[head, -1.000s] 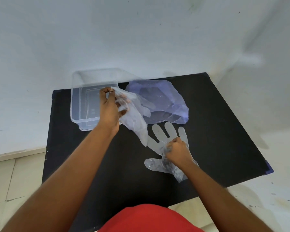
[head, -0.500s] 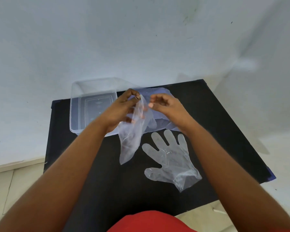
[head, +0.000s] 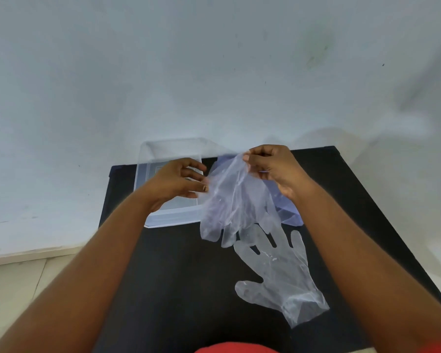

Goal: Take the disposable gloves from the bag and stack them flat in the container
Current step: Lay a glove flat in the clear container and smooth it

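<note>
A clear disposable glove (head: 233, 202) hangs in the air, fingers down, over the black table (head: 168, 289). My right hand (head: 275, 169) pinches its cuff at the top. My left hand (head: 181, 182) touches its left edge with the fingertips, fingers apart; whether it grips is unclear. A second clear glove (head: 278, 273) lies flat on the table below. The clear plastic container (head: 168, 215) stands at the table's back left, partly behind my left hand. The bluish plastic bag (head: 289, 212) lies behind the held glove, mostly hidden.
A pale wall rises just behind the table. Light floor tiles (head: 15, 289) show at the left. The table's right edge (head: 392, 225) runs diagonally down to the right. A red garment (head: 234, 349) shows at the bottom.
My right hand left the flat glove, rose and took the hanging glove's cuff. The held glove has spread wider between both hands and moved right. The flat glove stayed put.
</note>
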